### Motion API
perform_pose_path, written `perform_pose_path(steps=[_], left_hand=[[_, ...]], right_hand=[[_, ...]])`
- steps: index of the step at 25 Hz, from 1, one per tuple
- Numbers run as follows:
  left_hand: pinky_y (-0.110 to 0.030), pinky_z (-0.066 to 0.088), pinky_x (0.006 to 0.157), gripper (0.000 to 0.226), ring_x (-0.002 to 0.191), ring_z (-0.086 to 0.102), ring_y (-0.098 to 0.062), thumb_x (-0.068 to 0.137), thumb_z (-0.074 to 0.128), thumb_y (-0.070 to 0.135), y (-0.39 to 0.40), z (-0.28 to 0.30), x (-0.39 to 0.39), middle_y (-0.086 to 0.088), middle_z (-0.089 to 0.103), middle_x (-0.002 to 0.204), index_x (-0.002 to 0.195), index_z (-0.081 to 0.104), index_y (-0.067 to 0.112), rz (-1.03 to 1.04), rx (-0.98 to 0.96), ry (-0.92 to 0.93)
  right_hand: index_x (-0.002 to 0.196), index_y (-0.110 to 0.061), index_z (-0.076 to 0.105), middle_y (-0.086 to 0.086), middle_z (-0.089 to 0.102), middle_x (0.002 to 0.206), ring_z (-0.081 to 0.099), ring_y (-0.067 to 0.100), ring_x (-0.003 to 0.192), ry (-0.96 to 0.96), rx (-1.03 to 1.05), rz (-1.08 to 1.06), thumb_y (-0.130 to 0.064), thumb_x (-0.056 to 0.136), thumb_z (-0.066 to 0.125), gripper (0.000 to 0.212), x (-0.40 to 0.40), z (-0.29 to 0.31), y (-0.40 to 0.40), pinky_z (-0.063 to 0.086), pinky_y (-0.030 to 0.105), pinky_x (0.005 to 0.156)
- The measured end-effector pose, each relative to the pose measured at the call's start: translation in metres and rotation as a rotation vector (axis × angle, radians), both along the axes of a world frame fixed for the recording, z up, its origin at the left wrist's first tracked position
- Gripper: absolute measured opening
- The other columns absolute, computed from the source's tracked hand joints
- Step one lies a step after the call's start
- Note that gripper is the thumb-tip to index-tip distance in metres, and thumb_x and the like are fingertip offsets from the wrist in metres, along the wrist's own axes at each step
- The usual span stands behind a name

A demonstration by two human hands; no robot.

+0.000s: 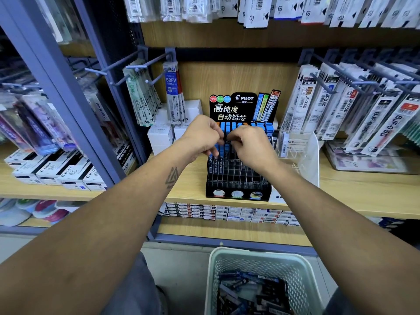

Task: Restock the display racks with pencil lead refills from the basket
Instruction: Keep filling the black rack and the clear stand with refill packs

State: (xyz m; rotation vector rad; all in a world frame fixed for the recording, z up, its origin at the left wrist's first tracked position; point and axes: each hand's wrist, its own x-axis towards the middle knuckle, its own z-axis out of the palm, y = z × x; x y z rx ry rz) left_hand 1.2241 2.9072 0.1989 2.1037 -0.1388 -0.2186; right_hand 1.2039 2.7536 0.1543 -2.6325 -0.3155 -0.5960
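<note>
A black Pilot display rack [238,178] with a grid of clear slots stands on the wooden shelf. Blue-capped lead refills [234,127] fill its back rows and left columns. The front and right slots hold nothing. My left hand [202,135] and my right hand [250,145] meet over the rack's upper rows, fingers curled, pinching a small dark refill case [225,138] between them. The pale green mesh basket [256,258] sits on the floor below, holding several dark and blue refill packs [250,294].
Hooks with hanging pen refill packs [341,105] flank the rack left and right. White boxes [163,135] stand to the rack's left, a clear acrylic holder [302,151] to its right. Stacked small boxes [227,212] line the shelf below.
</note>
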Motion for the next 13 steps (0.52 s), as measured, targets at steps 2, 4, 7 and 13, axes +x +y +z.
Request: perform_pose_path(steps=[2, 4, 7, 13], left_hand=[[-0.019, 0.034, 0.035, 0.029, 0.037, 0.054, -0.018, 0.092, 0.038, -0.009, -0.005, -0.003, -0.012, -0.014, 0.071, 0.077, 0.083, 0.062, 0.005, 0.011, -0.014, -0.052], [-0.02, 0.037, 0.036, 0.03, 0.036, 0.053, -0.018, 0.091, 0.042, -0.007, -0.013, -0.01, -0.031, -0.017, 0.068, 0.068, 0.074, 0.06, 0.008, -0.031, 0.033, -0.091], [-0.022, 0.042, 0.039, 0.03, 0.04, 0.057, -0.02, 0.089, 0.043, -0.008, -0.03, -0.042, -0.078, -0.015, 0.063, 0.058, 0.068, 0.057, 0.009, -0.204, 0.194, -0.015], [-0.028, 0.053, 0.046, 0.02, 0.057, 0.065, -0.025, 0.095, 0.042, -0.01, -0.056, -0.179, -0.153, -0.028, 0.072, 0.091, 0.098, 0.061, -0.011, -0.601, 0.5, 0.421]], right_hand=[[0.1, -0.013, 0.076, 0.003, 0.074, 0.098, 0.066, 0.022, 0.092, -0.002, 0.078, -0.008, -0.001, 0.088, 0.057, 0.025, -0.02, 0.004, 0.003, 0.054, 0.037, 0.081], [0.089, -0.014, 0.075, 0.002, 0.074, 0.089, 0.066, 0.023, 0.083, 0.022, 0.133, -0.008, -0.002, 0.083, 0.055, 0.024, -0.046, 0.004, 0.002, 0.054, 0.037, 0.072], [0.079, -0.013, 0.07, 0.008, 0.072, 0.08, 0.064, 0.029, 0.075, 0.167, 0.133, -0.065, -0.005, 0.077, 0.052, 0.02, -0.101, -0.032, -0.009, 0.053, 0.038, 0.063], [0.103, -0.014, 0.074, 0.01, 0.072, 0.106, 0.067, 0.028, 0.1, 0.917, -0.119, -0.107, -0.006, 0.089, 0.055, 0.024, -0.195, -0.174, -0.034, 0.047, 0.029, 0.072]])
